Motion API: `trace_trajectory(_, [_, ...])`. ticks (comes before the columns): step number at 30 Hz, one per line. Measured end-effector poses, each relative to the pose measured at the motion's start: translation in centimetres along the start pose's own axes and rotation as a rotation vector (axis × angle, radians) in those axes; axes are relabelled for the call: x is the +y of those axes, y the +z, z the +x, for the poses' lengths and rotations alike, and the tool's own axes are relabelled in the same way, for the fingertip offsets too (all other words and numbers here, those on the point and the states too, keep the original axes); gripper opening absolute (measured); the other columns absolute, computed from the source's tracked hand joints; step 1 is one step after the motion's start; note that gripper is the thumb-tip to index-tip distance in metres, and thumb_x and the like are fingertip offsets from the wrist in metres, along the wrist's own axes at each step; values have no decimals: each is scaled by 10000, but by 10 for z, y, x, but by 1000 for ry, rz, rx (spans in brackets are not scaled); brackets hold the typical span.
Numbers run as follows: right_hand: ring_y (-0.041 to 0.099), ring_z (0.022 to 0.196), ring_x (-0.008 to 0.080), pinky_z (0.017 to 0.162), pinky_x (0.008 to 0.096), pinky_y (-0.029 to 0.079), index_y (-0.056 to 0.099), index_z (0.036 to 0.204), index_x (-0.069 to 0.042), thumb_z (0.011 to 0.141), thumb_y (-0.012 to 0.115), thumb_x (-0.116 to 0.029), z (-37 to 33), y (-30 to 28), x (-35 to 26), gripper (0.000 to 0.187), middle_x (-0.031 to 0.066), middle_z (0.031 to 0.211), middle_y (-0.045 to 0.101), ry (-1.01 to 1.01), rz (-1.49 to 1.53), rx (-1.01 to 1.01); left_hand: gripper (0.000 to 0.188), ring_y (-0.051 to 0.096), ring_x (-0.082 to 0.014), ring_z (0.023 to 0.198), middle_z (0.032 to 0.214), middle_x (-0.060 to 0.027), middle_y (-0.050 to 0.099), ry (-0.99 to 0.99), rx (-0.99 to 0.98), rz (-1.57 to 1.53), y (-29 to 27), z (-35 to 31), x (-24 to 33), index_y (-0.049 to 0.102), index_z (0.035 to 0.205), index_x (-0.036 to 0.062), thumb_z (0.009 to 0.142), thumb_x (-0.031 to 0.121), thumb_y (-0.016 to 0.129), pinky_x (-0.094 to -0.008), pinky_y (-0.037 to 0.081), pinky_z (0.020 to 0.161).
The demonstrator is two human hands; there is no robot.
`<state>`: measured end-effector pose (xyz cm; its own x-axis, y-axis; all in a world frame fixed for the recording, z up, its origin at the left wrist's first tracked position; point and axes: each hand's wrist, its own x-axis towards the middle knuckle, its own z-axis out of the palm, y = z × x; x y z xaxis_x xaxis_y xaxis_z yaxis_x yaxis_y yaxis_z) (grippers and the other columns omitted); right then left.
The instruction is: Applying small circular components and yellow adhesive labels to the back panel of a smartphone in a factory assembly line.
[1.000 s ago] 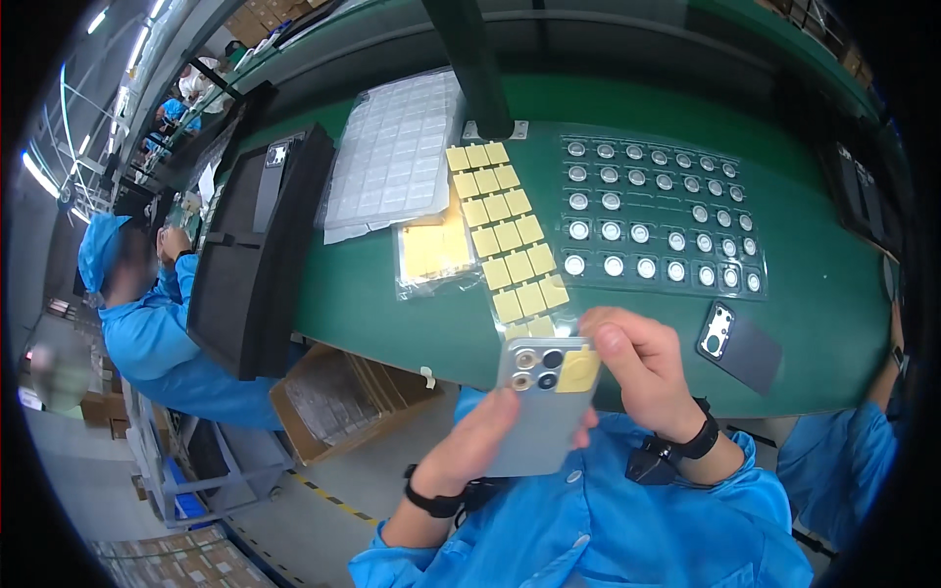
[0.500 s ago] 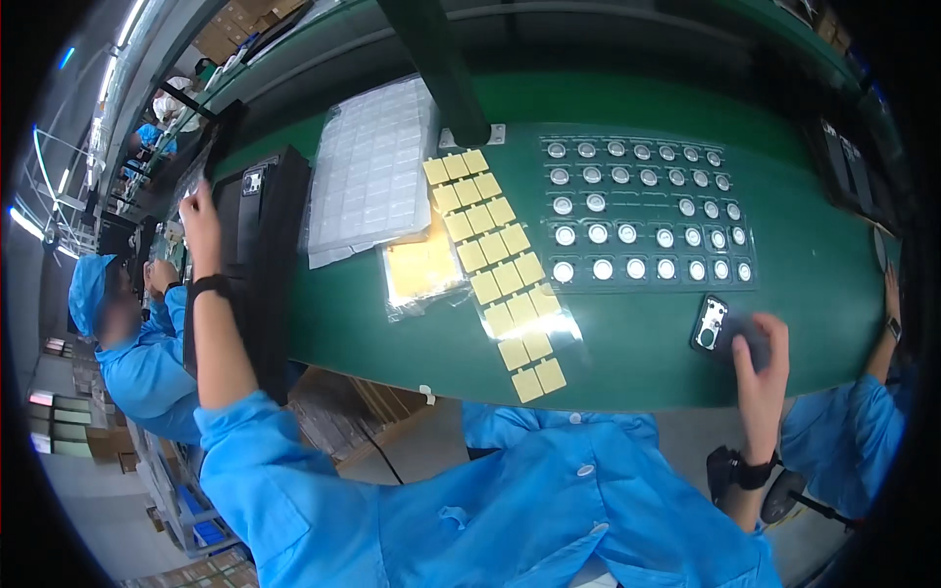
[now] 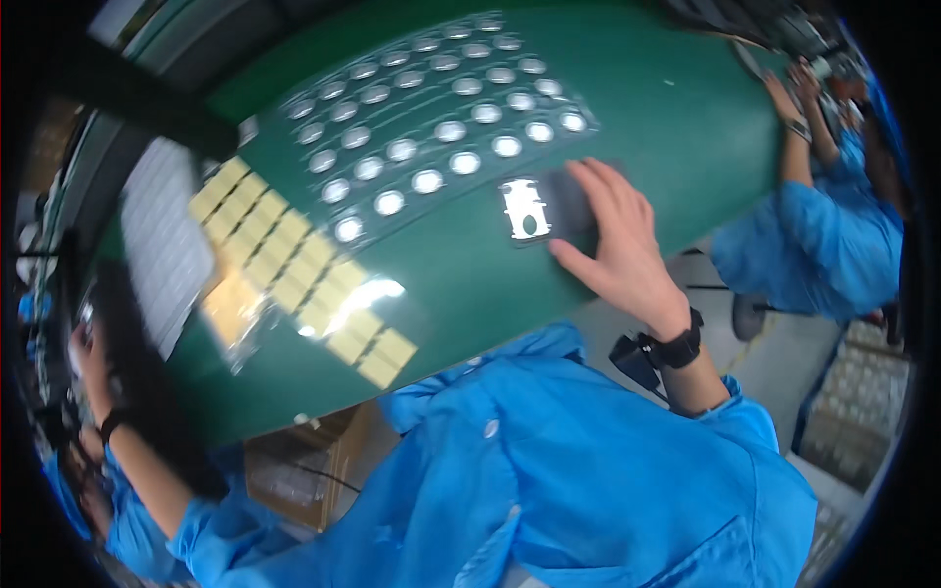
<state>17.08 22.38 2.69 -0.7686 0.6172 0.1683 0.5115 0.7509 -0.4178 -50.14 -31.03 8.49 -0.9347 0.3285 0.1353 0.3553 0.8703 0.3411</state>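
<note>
My right hand (image 3: 627, 245) is over the green table, its thumb and fingers on opposite edges of a dark grey flat block (image 3: 573, 204). Right beside that block lies a small dark case (image 3: 526, 210) with a bright white plate on its face. My left hand (image 3: 93, 365) is far out at the left, beyond the black tray (image 3: 147, 363). Its fingers are closed, and a small pale thing shows at their tips, too blurred to name.
A clear blister tray (image 3: 431, 137) of round silver parts lies ahead. Left of it are a sheet of yellow squares (image 3: 294, 269), a stack of white trays (image 3: 162, 235) and a dark post (image 3: 147, 93). Co-workers sit on both sides; one's hand (image 3: 781, 98) rests on the table at right.
The view has swung right, so the table things appear shifted left and tilted. My right hand and the dark grey block are still beside the case; my left hand stays out at the left.
</note>
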Motion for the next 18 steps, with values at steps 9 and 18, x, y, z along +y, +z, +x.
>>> trace_trajectory(9, [433,1306,300,1131,499,239,504,1365,-143,760,749,-181,30,-42,34,654,104,1344,508,-322,-15,-287,486,545,-184,984,1174,-112,581,36,-84,-108,16,-18,23,487,1333,52,950,315,630,-285,426,829])
trace_trajectory(18, [611,1068,309,908,381,504,614,1182,-51,727,799,-205,42,-35,-35,515,160,1178,597,-550,502,-37,546,415,-331,1362,1426,-260,431,219,-46,-1392,81,-274,357,325,1442,45,1013,346,477,-479,370,1094])
